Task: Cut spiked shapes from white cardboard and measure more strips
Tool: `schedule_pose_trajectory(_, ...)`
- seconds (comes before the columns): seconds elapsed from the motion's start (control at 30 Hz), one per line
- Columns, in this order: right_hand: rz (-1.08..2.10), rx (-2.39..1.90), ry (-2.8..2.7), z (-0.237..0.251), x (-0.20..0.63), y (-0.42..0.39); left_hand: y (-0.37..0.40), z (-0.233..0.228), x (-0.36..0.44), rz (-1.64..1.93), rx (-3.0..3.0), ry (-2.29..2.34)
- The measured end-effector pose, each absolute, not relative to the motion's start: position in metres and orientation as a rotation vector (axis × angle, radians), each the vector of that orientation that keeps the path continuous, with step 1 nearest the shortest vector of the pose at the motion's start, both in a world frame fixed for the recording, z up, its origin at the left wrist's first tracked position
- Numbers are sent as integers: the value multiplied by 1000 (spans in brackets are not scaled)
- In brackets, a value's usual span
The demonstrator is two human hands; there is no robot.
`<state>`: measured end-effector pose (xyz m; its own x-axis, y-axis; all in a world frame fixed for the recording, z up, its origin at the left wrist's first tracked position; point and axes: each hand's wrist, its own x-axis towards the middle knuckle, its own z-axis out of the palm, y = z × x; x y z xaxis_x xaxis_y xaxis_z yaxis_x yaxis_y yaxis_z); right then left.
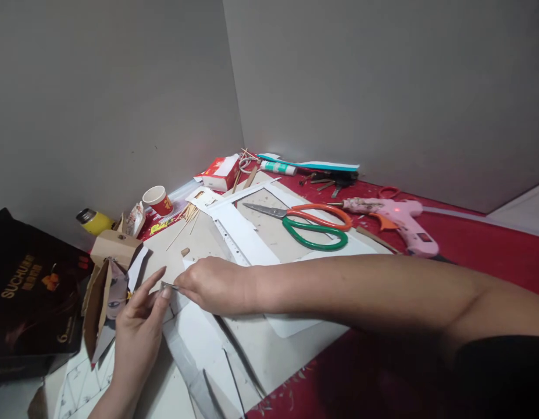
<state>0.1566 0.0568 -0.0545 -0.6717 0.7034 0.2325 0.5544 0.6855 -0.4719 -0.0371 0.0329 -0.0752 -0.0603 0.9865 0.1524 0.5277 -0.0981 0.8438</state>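
Left hand and right hand pinch one small grey strip between fingertips, steadying both ends; scissors lie at two o'clock on the worktop.

The table is covered in red. The scissors have one orange handle and one green handle. The glue gun is pink with an orange trigger. The paper cup is white and red. The box is dark brown with gold letters. The bottle is yellow. The cardboard is light brown.
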Motion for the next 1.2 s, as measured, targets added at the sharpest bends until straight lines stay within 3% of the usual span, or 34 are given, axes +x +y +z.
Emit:
schedule_pose_trajectory(0.4,585,-1090,-2487,-50,151,60,44,-78,-45,1145,1651,1495)
schedule_pose_trajectory(0.73,340,-1574,-2425,42,223,68,62,-93,-64,1172,1597,1469)
schedule_pose_trajectory(0.97,151,-2170,-2375,-18,301,37,61,-93,-65,1154,1586,1442)
schedule_pose_trajectory(1.2,100,-2155,-2284,-48,305,26,60,-80,-69,1024,1603,1377)
